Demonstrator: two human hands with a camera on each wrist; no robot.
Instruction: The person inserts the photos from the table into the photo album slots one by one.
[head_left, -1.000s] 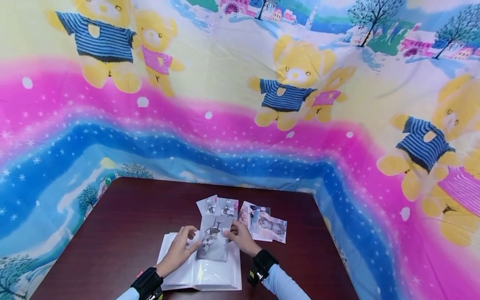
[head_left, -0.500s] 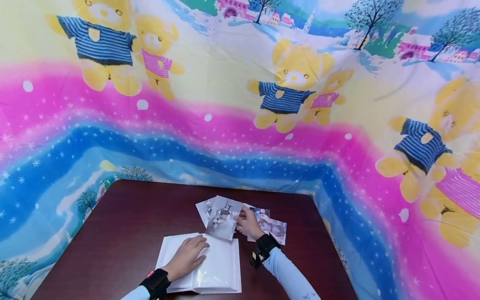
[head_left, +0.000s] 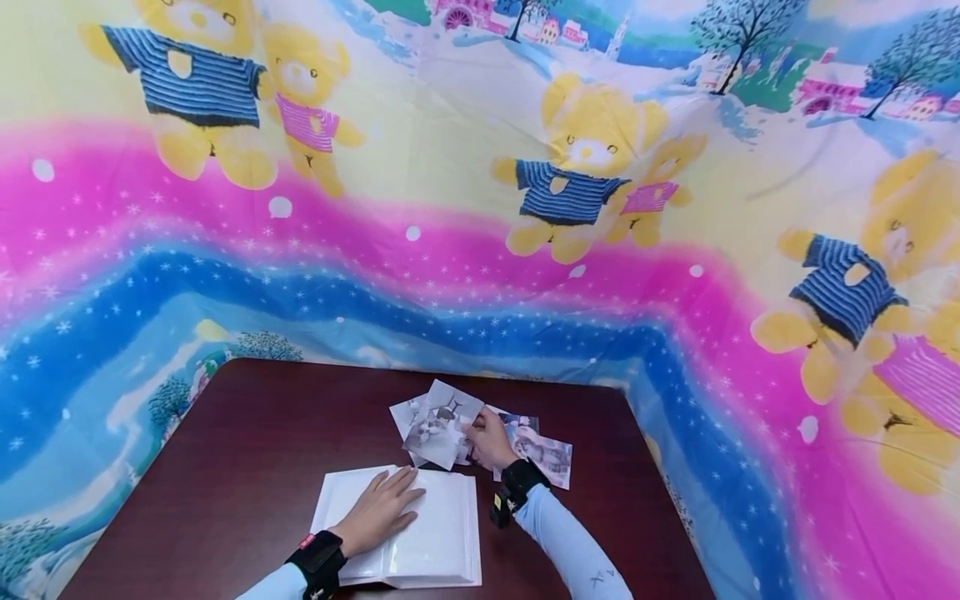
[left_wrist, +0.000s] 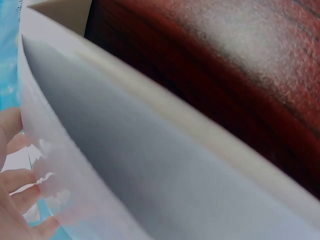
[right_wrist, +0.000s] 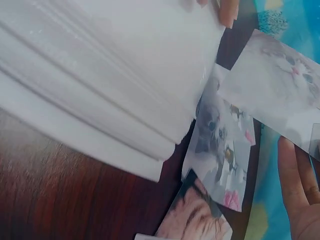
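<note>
A white photo album point(head_left: 438, 533) lies spread on the table, with clear plastic sleeves on its pages. My left hand point(head_left: 378, 512) rests on it with fingers extended; the left wrist view has these fingers point(left_wrist: 22, 197) against a bowed plastic sleeve point(left_wrist: 55, 165). My right hand point(head_left: 491, 442) pinches a photo point(head_left: 442, 423) of a kitten by its right edge, beyond the album's far edge. Beneath the held photo lie other animal photos point(head_left: 405, 412), partly covered. In the right wrist view the held photo point(right_wrist: 275, 82) hangs over a grey-animal print point(right_wrist: 215, 145).
More photos point(head_left: 547, 458) overlap on the table to the right of my right hand. The dark red-brown table point(head_left: 247, 467) ends at a hanging cloth point(head_left: 420, 275) printed with bears. Each wrist wears a black strap with a camera point(head_left: 521, 483).
The kitten photo has moved from over the album to above the loose photos at the back, held by my right hand. My left hand has lowered onto the album page.
</note>
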